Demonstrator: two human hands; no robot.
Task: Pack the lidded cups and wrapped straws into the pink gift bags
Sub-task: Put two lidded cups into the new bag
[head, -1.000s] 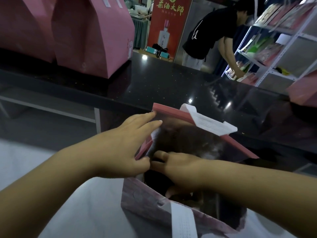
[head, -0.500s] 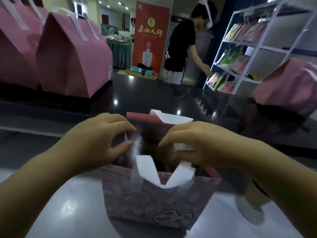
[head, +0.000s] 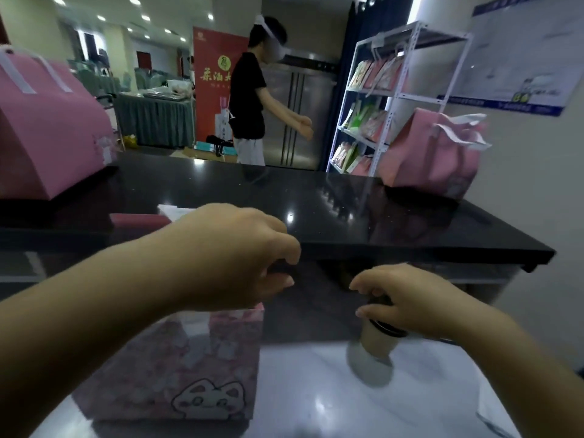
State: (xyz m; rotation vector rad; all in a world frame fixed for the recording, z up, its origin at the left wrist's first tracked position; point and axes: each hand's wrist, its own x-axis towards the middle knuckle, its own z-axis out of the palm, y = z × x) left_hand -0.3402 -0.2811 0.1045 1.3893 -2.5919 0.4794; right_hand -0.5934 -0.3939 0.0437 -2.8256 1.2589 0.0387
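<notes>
Head view: we note the black counter [head: 347,210] edge close behind, with open room only between. The pink gift bag [head: 177,368] stands on the white table [head: 316,399]. The left hand [head: 234,263] curls over its mouth, hold undetermined. 1 lidded cup [head: 376,343] stands just right, its lid grasped by the right hand [head: 401,305]; we advise carrying it upright.

You can pass over the white glossy counter [head: 309,390] between the pink patterned paper gift bag [head: 177,368] on its left side and the tan black-lidded paper cup [head: 376,341]. The raised black stone counter [head: 284,191] walls the back edge. A closed pink paper bag [head: 47,143] and a white-handled pink bag [head: 433,156] stand at its two ends.
</notes>
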